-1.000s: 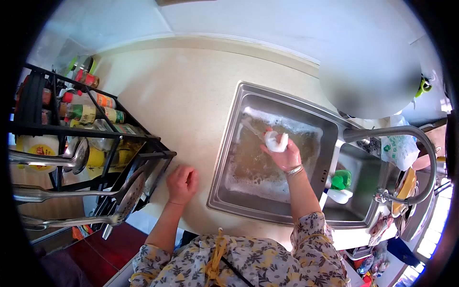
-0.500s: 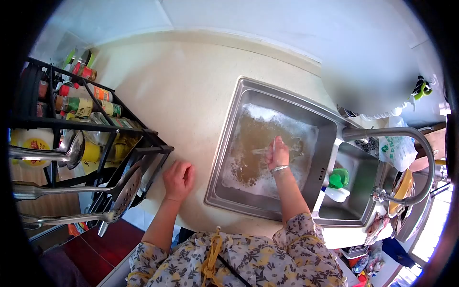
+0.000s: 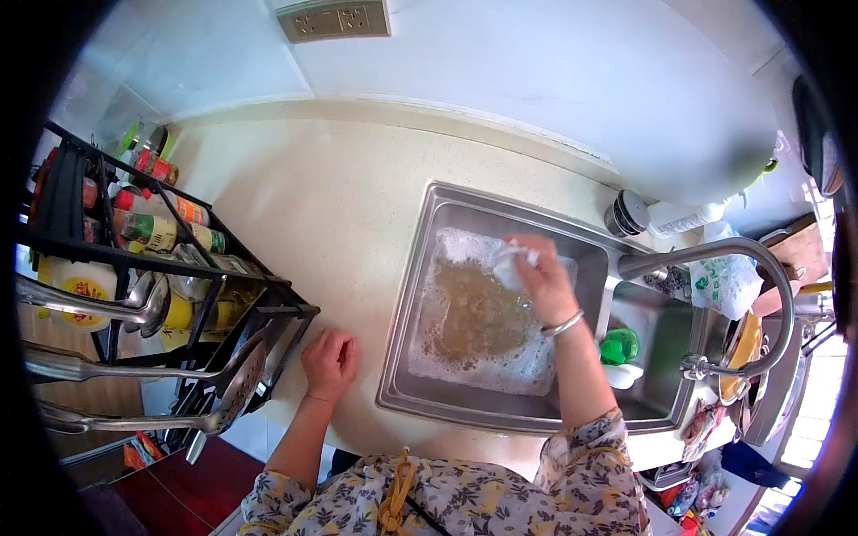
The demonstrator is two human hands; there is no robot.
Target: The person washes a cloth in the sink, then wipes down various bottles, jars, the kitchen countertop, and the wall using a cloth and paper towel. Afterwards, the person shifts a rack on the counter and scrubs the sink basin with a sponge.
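My right hand (image 3: 547,279) is over the large basin of the steel sink (image 3: 404,357), its fingers closed around a soft white cloth-like piece (image 3: 512,266). Motion blurs the hand, so the exact kind of this piece is hard to make out. Below it, cloudy brownish water (image 3: 474,313) fills the basin, with white foam (image 3: 536,366) around its sides. Nothing under the surface can be seen. My left hand (image 3: 331,359) rests in a loose fist on the counter (image 3: 304,196), left of the sink, with nothing visible in it.
A black rack (image 3: 223,268) with bottles and hanging steel utensils (image 3: 152,415) stands at the left. In the small basin (image 3: 657,330) lie a green object (image 3: 618,347) and a white one (image 3: 623,375). The curved faucet (image 3: 778,286) arches over the right side; a dark-lidded jar (image 3: 626,213) stands behind.
My right hand has risen from the water surface and moved slightly right and up, with the white piece now showing. My left hand stays on the counter. The camera view has tilted upward.
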